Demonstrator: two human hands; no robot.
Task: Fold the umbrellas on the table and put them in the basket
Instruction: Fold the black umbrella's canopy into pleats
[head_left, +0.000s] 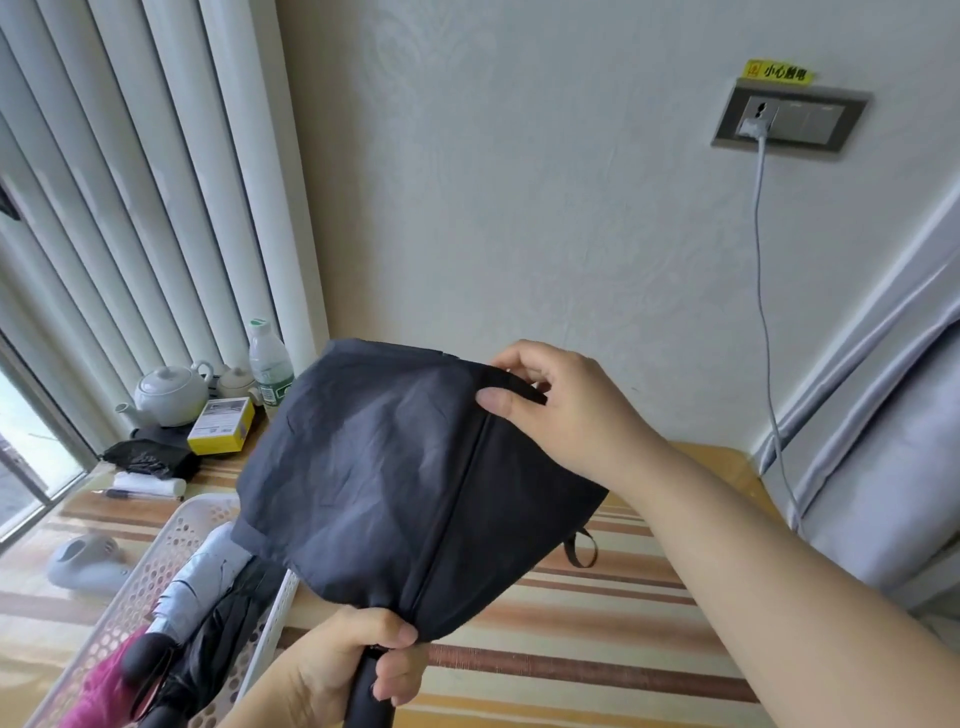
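A black umbrella (395, 483) is held up over the striped table (597, 623), its canopy collapsed and loose. My left hand (358, 660) grips its black handle at the bottom. My right hand (550, 400) pinches the top edge of the canopy between thumb and fingers. A small strap loop hangs at the canopy's right side. To the left stands a white perforated basket (156, 566) holding three folded umbrellas: a pale blue one (208, 577), a black one (218, 644) and a pink one (104, 691).
At the table's far left are a white teapot (169, 392), a water bottle (269, 364), a yellow box (221, 426), a black cloth bundle (145, 457) and a white roll. A pale device (85, 564) lies left of the basket. A cable hangs from a wall socket (789, 119).
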